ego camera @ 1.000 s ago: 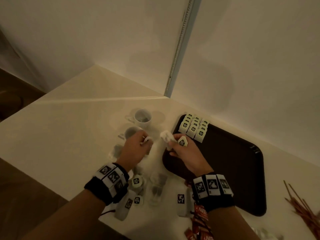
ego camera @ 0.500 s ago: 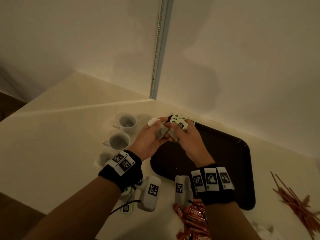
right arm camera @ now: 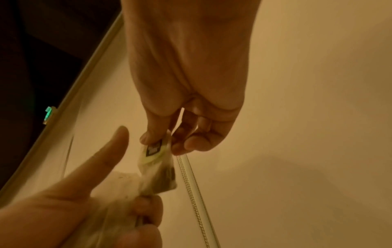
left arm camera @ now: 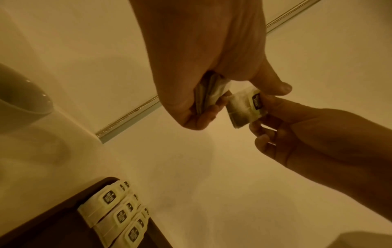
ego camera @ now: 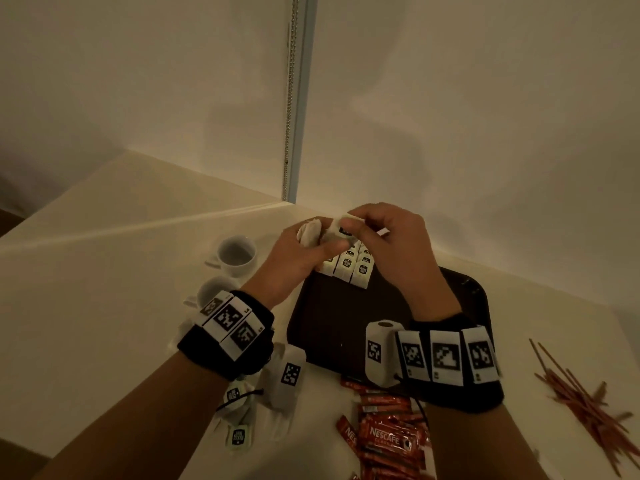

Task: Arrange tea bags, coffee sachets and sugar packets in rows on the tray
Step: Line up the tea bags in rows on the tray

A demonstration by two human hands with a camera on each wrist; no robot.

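Observation:
My left hand (ego camera: 320, 245) grips a small bunch of white tea bags (ego camera: 308, 233) above the far left corner of the dark tray (ego camera: 433, 306). My right hand (ego camera: 355, 225) pinches one tea bag (ego camera: 341, 230) by its label, right beside the bunch. In the left wrist view this tea bag (left arm camera: 244, 107) hangs between thumb and fingers, next to the bunch (left arm camera: 210, 94). The right wrist view shows the pinched tea bag (right arm camera: 157, 161) touching the bunch (right arm camera: 118, 193). Rows of tea bags (ego camera: 349, 266) lie in that tray corner. Red coffee sachets (ego camera: 388, 441) lie heaped on the table.
Two white cups (ego camera: 237, 254) stand left of the tray. Loose tea bags (ego camera: 238, 435) lie on the table near my left forearm. A heap of thin reddish sticks (ego camera: 581, 393) lies at the right. Walls meet just behind the tray.
Both hands rose from the table and came together above the tray's far left corner. My right hand now pinches a single tea bag beside the left hand's bunch.

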